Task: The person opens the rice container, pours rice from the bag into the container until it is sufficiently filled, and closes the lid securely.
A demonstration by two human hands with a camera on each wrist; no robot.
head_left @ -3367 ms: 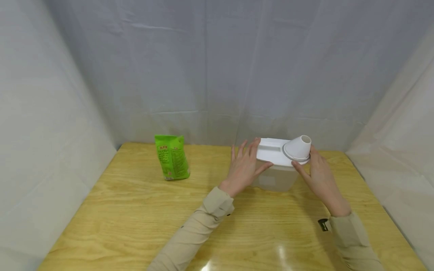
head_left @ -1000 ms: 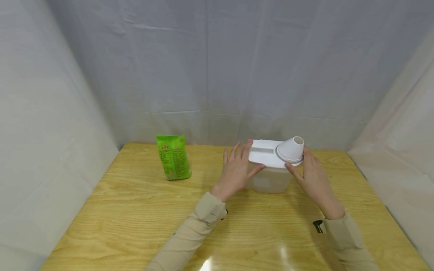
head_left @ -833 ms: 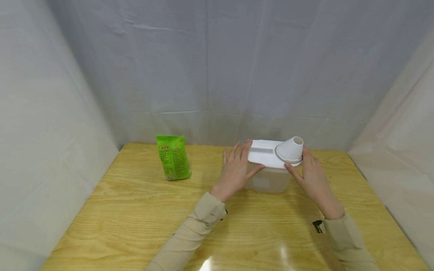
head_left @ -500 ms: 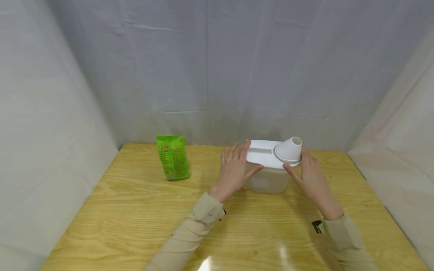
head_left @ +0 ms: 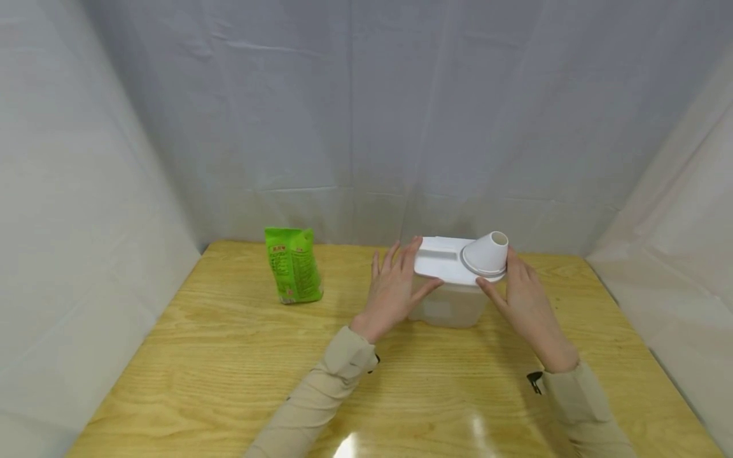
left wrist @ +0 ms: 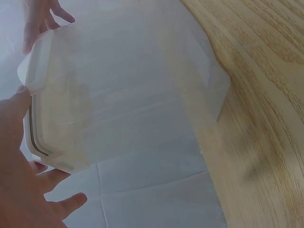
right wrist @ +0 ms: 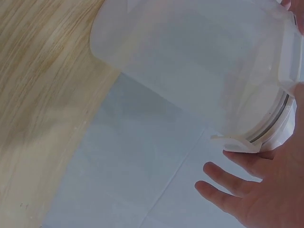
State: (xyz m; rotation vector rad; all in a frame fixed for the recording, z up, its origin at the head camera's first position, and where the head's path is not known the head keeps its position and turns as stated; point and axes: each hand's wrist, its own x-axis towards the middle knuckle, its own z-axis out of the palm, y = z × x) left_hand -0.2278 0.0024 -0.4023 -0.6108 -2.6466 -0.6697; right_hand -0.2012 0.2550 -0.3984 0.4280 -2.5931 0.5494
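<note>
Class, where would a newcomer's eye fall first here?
The bright green bag at the back left of the wooden table pops out. Next is the translucent container to its right; the left hand and right hand hold opposite ends of its white lid, topped by a conical spout.

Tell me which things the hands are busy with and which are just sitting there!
Seem part of the job:
white lid
its cone spout
see-through container
left hand and right hand, both touching the lid

Seem just there:
green packet, untouched for now
wooden table, underneath
</note>
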